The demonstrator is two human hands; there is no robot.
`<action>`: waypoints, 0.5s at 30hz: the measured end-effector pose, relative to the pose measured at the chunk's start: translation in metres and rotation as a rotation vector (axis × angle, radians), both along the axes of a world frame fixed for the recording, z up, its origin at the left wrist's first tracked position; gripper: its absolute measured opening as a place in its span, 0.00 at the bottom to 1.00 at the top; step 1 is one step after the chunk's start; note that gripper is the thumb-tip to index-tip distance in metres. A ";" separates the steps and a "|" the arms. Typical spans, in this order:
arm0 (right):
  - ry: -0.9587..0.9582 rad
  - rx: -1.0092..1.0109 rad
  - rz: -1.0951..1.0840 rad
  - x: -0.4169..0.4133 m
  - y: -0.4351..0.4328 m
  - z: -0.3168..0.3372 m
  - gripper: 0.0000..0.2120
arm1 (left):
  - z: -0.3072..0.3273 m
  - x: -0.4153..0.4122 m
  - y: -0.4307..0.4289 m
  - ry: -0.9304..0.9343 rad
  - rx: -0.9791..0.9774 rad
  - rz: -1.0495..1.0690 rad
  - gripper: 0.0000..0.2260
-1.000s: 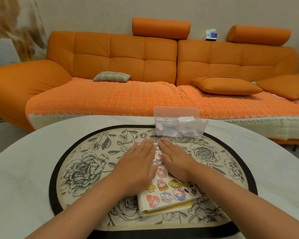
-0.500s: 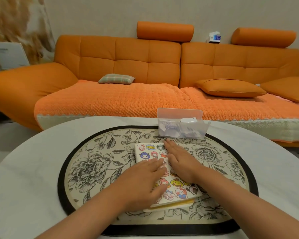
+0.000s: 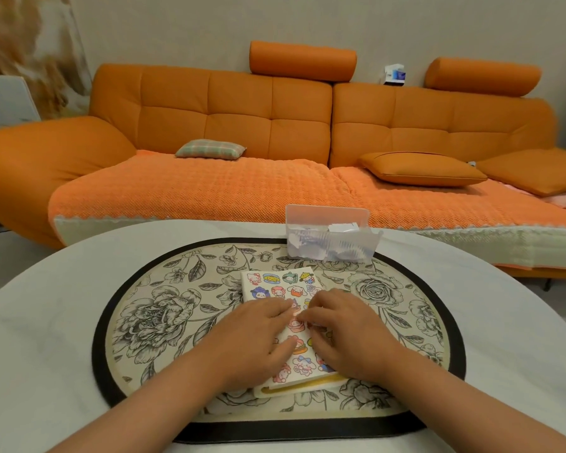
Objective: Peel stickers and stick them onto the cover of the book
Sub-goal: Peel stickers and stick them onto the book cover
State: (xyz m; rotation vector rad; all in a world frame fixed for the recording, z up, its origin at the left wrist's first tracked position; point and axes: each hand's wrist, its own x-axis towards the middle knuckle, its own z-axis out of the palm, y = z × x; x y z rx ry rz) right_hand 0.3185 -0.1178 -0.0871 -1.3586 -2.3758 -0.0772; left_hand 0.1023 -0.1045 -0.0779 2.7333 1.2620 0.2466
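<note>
Book (image 3: pixel 277 287) lies under the left hand (image 3: pixel 255 336) and right hand (image 3: pixel 344 335), both pressing its cover, fingers relaxed.

One book (image 3: pixel 276 282), one clear box (image 3: pixel 330 243) and one floral mat (image 3: pixel 164 322); one left hand (image 3: pixel 255 338), one right hand (image 3: pixel 347 335); three cushions (image 3: pixel 209 149), one sofa (image 3: pixel 236 112)

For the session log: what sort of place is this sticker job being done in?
Most likely a home living room: a long orange sofa with loose cushions stands behind the round white table, and the sticker-covered book lies on a floral mat.
</note>
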 end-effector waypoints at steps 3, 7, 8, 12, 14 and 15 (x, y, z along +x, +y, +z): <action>-0.108 -0.007 0.029 -0.001 -0.003 0.003 0.19 | -0.006 -0.004 -0.003 0.099 -0.035 0.042 0.36; -0.196 -0.018 0.008 -0.011 -0.003 0.005 0.22 | -0.011 -0.006 0.000 0.140 -0.038 0.045 0.43; -0.200 -0.015 0.006 -0.011 -0.003 0.007 0.22 | -0.011 -0.006 0.001 0.146 -0.033 0.044 0.41; -0.218 0.023 0.018 -0.007 -0.004 0.009 0.18 | -0.012 -0.007 0.002 0.148 -0.041 0.056 0.36; -0.242 0.023 0.031 -0.007 -0.004 0.009 0.18 | -0.012 -0.007 0.002 0.149 -0.047 0.056 0.36; -0.255 0.022 0.035 -0.007 -0.004 0.009 0.18 | -0.012 -0.007 0.003 0.150 -0.049 0.055 0.36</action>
